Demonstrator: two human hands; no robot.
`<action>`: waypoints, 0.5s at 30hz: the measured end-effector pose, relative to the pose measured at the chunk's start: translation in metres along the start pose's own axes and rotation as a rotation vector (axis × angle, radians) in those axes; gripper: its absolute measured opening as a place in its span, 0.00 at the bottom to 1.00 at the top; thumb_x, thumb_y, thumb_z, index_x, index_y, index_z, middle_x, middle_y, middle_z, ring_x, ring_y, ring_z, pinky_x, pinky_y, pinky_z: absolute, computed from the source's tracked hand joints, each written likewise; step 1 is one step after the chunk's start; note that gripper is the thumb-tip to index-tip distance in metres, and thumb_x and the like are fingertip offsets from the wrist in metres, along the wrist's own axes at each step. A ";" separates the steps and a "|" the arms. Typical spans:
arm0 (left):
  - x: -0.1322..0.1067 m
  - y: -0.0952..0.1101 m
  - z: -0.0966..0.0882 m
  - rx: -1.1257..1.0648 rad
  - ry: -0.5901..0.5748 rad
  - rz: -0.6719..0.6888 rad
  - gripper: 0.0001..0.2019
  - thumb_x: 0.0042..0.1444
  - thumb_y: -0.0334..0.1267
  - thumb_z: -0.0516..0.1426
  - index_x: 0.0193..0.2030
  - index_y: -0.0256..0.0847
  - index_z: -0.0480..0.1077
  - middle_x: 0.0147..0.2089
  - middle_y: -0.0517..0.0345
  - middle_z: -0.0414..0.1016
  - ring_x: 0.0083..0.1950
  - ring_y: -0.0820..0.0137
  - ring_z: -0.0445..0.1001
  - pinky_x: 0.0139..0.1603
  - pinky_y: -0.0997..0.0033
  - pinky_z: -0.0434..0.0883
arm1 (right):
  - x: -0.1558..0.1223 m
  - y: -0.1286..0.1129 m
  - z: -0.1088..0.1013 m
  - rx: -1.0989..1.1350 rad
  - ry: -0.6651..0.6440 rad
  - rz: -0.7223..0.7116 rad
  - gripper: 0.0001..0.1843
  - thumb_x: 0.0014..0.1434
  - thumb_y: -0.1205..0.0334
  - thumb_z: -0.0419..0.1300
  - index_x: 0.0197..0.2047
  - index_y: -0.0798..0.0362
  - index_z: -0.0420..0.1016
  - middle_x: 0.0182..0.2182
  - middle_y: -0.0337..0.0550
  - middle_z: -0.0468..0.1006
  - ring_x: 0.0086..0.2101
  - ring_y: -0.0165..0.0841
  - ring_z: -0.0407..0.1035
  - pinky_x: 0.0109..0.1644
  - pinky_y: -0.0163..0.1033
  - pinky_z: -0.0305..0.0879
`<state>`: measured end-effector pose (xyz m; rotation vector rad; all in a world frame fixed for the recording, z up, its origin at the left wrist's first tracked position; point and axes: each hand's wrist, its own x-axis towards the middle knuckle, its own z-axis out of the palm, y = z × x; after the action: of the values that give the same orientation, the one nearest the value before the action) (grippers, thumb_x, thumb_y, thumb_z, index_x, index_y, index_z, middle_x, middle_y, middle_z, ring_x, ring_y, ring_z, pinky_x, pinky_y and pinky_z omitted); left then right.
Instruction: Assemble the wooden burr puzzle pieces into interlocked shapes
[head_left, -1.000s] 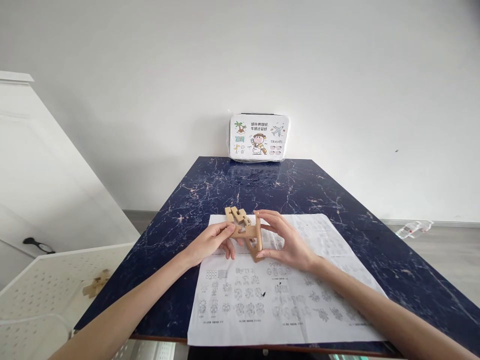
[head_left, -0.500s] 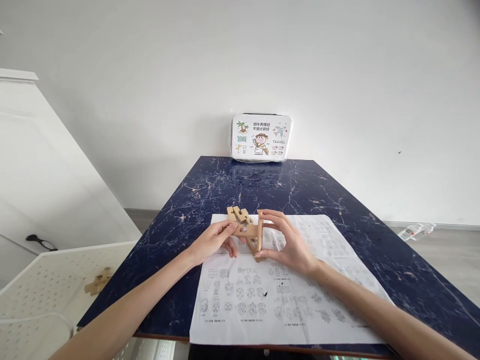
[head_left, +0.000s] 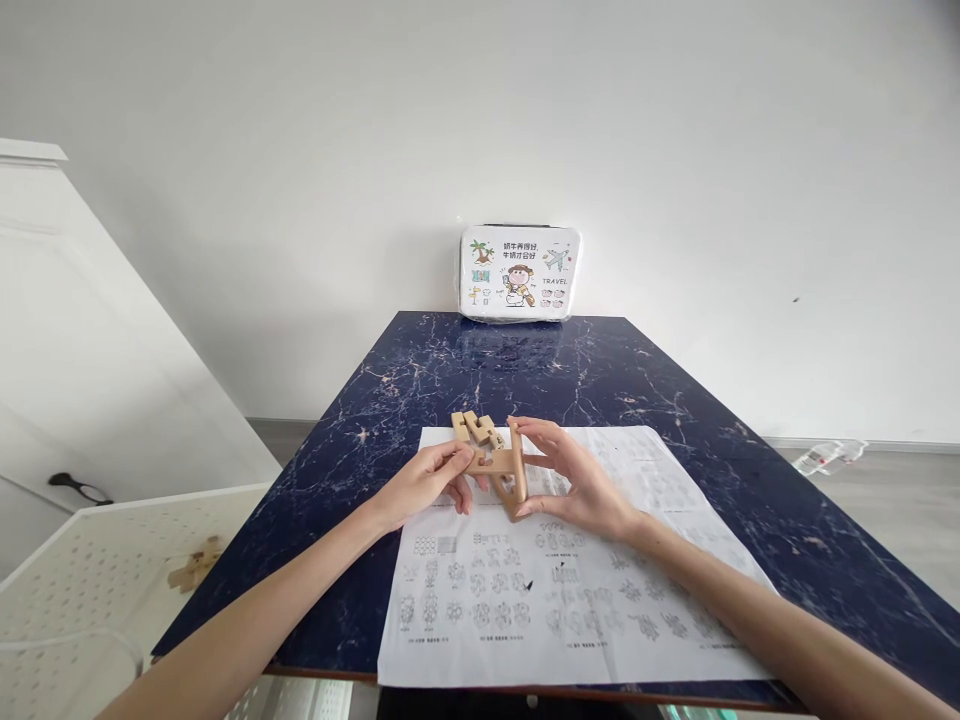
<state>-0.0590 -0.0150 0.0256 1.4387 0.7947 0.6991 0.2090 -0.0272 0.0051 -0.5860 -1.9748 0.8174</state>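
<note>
Over the printed sheet (head_left: 480, 655), my left hand (head_left: 431, 483) pinches a flat wooden puzzle piece (head_left: 491, 462) with a hole in it between thumb and fingers. My right hand (head_left: 574, 482) grips another wooden puzzle piece (head_left: 517, 455), a long, narrow one standing on edge, with fingers at its top and thumb near its lower end. The two pieces meet; whether they interlock I cannot tell. Under them shows a slanting wooden part with an opening, partly hidden. Just beyond my left fingertips lie several notched wooden pieces (head_left: 480, 428) at the paper's far edge.
The sheet, covered in line diagrams, lies on a dark blue marbled table (head_left: 360, 400). A white illustrated case (head_left: 519, 272) stands at the far edge against the wall. Lower left, a white perforated surface (head_left: 90, 560) holds another wooden puzzle (head_left: 196, 565). A clear plastic item (head_left: 829, 457) lies right.
The upright piece in my right hand has tilted, its top leaning slightly left and its lower end shifting right. My left hand keeps its hold almost unmoved. The whole view has shifted slightly.
</note>
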 end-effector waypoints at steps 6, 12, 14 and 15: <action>0.001 -0.002 0.000 0.015 0.035 0.018 0.22 0.69 0.57 0.59 0.49 0.36 0.72 0.41 0.50 0.80 0.28 0.71 0.79 0.32 0.69 0.75 | -0.003 0.003 0.005 -0.102 0.053 0.001 0.43 0.59 0.48 0.75 0.71 0.37 0.60 0.70 0.51 0.62 0.68 0.52 0.63 0.65 0.65 0.74; 0.001 -0.005 0.000 0.022 0.046 0.023 0.22 0.69 0.57 0.58 0.50 0.36 0.72 0.42 0.50 0.80 0.27 0.72 0.78 0.32 0.70 0.74 | -0.003 0.006 0.008 -0.138 0.111 -0.005 0.46 0.58 0.47 0.76 0.72 0.39 0.58 0.70 0.52 0.64 0.65 0.52 0.68 0.64 0.67 0.74; 0.001 -0.003 0.002 0.026 0.048 0.026 0.21 0.69 0.56 0.58 0.48 0.36 0.72 0.42 0.51 0.80 0.27 0.72 0.78 0.32 0.71 0.74 | -0.002 0.004 0.006 -0.115 0.097 0.003 0.46 0.57 0.48 0.76 0.72 0.39 0.59 0.70 0.51 0.64 0.65 0.51 0.67 0.65 0.66 0.73; 0.000 -0.002 0.003 0.029 0.047 0.027 0.21 0.69 0.56 0.58 0.48 0.36 0.72 0.41 0.51 0.80 0.27 0.72 0.78 0.32 0.71 0.74 | -0.001 0.003 0.005 -0.101 0.081 0.003 0.45 0.57 0.48 0.76 0.72 0.39 0.59 0.70 0.51 0.64 0.66 0.51 0.67 0.66 0.65 0.73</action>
<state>-0.0570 -0.0165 0.0235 1.4663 0.8257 0.7468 0.2055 -0.0276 0.0006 -0.6705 -1.9493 0.6882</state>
